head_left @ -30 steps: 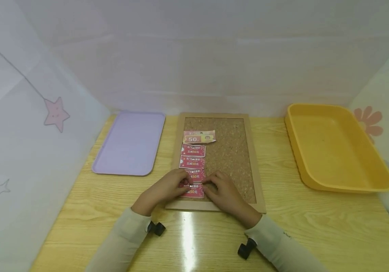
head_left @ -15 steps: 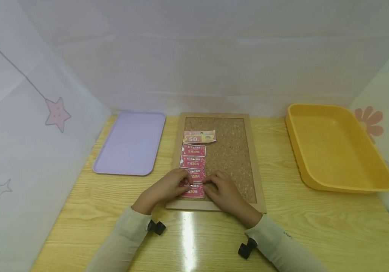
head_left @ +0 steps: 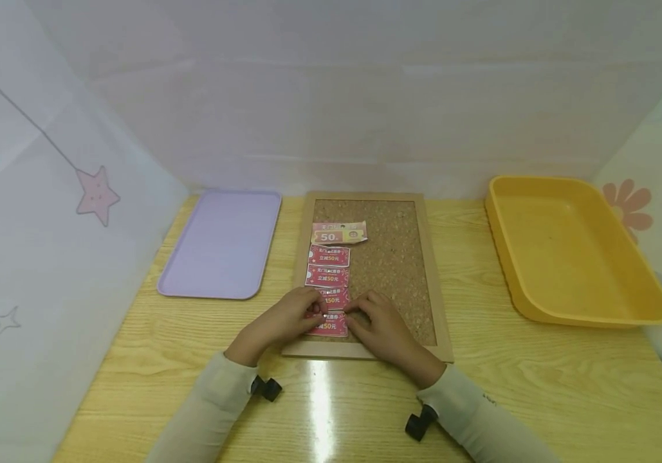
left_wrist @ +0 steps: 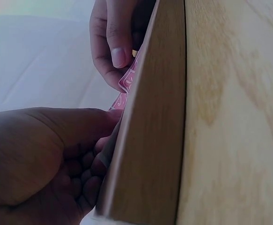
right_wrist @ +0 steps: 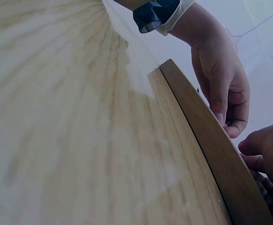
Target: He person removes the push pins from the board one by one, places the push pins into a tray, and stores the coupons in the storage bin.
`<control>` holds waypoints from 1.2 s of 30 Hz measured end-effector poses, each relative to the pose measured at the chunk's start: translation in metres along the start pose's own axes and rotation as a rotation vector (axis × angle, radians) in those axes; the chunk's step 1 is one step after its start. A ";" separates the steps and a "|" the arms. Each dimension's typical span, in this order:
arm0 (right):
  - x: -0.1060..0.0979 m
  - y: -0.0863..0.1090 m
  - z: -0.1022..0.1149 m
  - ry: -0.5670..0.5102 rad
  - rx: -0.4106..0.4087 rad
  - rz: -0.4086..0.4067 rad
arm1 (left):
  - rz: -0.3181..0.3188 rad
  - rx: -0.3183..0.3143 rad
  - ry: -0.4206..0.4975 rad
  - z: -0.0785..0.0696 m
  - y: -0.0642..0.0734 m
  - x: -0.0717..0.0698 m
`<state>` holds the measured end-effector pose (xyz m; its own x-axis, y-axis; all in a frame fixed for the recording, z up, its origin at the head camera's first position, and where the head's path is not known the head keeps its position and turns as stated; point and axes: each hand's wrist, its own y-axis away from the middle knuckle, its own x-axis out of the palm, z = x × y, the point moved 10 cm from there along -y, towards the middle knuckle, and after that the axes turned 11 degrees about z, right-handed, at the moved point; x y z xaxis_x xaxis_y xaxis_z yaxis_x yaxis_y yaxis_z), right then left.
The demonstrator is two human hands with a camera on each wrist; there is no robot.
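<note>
A column of red coupons (head_left: 329, 276) lies along the left side of a wood-framed cork board (head_left: 391, 276), each with a small pale dot like a pin head. Over the lowest coupon (head_left: 333, 326), the left hand (head_left: 290, 316) has thumb and forefinger curled together around one such pale pin head (head_left: 325, 316). Across from it, the right hand (head_left: 383, 328) pinches at the coupons' right edge with thumb and forefinger. In the left wrist view a pink coupon corner (left_wrist: 128, 80) rises by the right fingertips. The left fingers hide part of the lower coupons.
A wider pink and yellow coupon (head_left: 339, 233) tops the column. Left of the board lies a flat purple tray (head_left: 220, 244); a deep yellow tray (head_left: 574, 251) stands at the right. Pale cloth walls surround the wooden table (head_left: 377, 411).
</note>
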<state>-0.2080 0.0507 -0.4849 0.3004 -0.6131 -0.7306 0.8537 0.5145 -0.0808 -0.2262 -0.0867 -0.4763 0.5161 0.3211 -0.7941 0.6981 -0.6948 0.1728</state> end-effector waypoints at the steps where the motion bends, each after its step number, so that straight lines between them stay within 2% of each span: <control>1: 0.000 0.000 0.000 0.001 -0.001 -0.001 | -0.001 -0.001 0.007 0.000 0.000 0.000; 17: 0.001 -0.001 -0.001 0.006 0.008 -0.011 | 0.003 -0.020 0.009 0.002 -0.001 0.001; 36: 0.001 -0.002 0.000 0.008 0.042 0.001 | -0.017 0.005 -0.028 0.003 -0.003 0.003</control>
<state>-0.2094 0.0489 -0.4859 0.2981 -0.6079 -0.7359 0.8705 0.4895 -0.0517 -0.2281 -0.0856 -0.4806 0.4901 0.3148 -0.8128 0.7041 -0.6927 0.1562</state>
